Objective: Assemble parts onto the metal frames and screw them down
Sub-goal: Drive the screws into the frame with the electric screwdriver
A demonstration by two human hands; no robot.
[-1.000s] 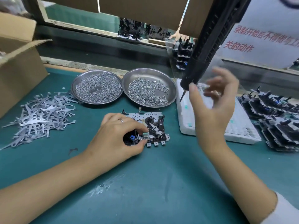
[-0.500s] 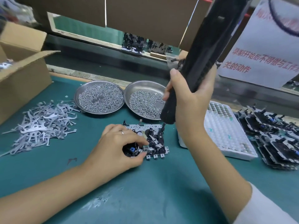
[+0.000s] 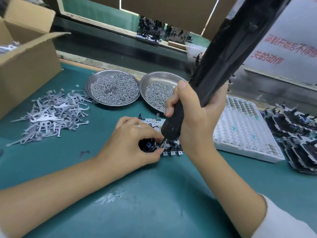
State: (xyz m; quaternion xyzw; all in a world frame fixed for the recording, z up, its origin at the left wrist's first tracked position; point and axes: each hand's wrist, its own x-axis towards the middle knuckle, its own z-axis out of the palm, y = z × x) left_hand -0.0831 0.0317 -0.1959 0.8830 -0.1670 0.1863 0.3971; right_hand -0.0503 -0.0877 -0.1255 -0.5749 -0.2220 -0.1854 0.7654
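Perforated metal frame (image 3: 172,152), black parts aboard

Two round metal dishes (image 3: 89,86) sit side by side at upper centre of the frame, each heaped with screws (image 3: 113,90) too many to count. You have one metal frame (image 3: 151,121) at centre, under your two hands, left (image 3: 130,143) and right (image 3: 197,117), and one black electric screwdriver (image 3: 223,57). One loose pile of grey stamped levers (image 3: 49,115) lies at left, one cardboard box (image 3: 25,66) at upper left, one white tray (image 3: 243,133) at right, and a stack of finished assemblies (image 3: 295,146) at far right, number unclear.
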